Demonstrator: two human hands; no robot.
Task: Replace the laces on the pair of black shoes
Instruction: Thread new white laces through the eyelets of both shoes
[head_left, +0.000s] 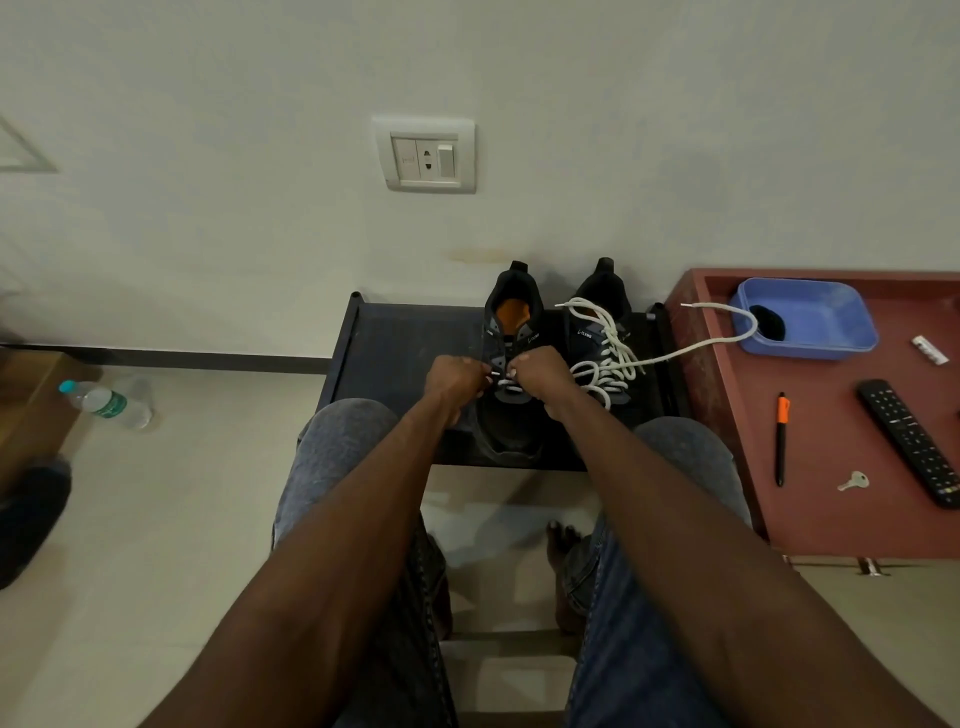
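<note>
Now: left hand (457, 375) grip pinches white lace (506, 385) end | right hand (540, 373) grip pinches other end | over left black shoe (511, 364) on dark counter (405, 343) | right black shoe (605, 338) beside, loose lace (675, 354) trailing right

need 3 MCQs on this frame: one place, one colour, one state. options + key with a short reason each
1. Where does the loose end of the right shoe's lace trail?
A. Onto the floor
B. Onto the red table beside the blue tray
C. Into the left shoe

2. What colour is the pen's cap?
A. Orange
B. Green
C. White

3. What are both hands doing?
A. Resting on the knees
B. Holding the remote
C. Pinching lace at the left shoe

Key: 1 B, the white lace runs from the right shoe onto the red table by the blue tray. 2 A, the pen has an orange top. 3 C, left hand and right hand meet over the left shoe, fingers curled on lace.
</note>
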